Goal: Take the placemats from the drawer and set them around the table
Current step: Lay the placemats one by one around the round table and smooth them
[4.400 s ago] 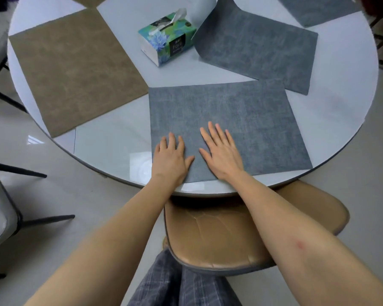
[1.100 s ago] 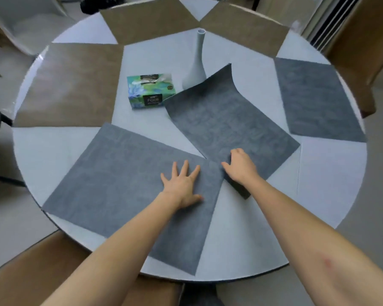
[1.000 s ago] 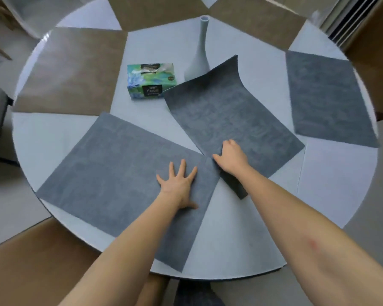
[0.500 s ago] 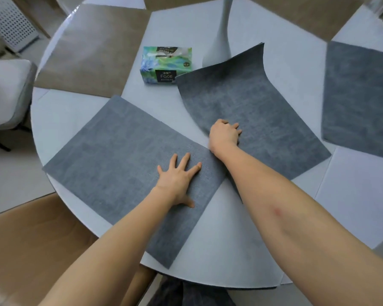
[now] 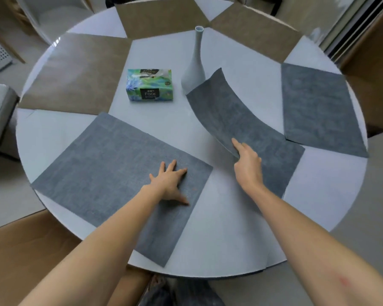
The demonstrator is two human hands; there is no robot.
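The right hand point(image 5: 247, 164) is pinching the near-left edge of the gray mat point(image 5: 248, 129) – its long side is running away twd the vase point(image 5: 194, 71), far corner curling up against it. The left hand point(image 5: 168, 184), fingers spread, is pressing flat on the 2nd mat point(image 5: 111, 173), well apart from the vase.

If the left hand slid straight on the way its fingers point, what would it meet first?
Probably the tissue box. The left hand lies flat on the near grey placemat, its fingers aimed up-table; beyond the mat's edge is bare table.
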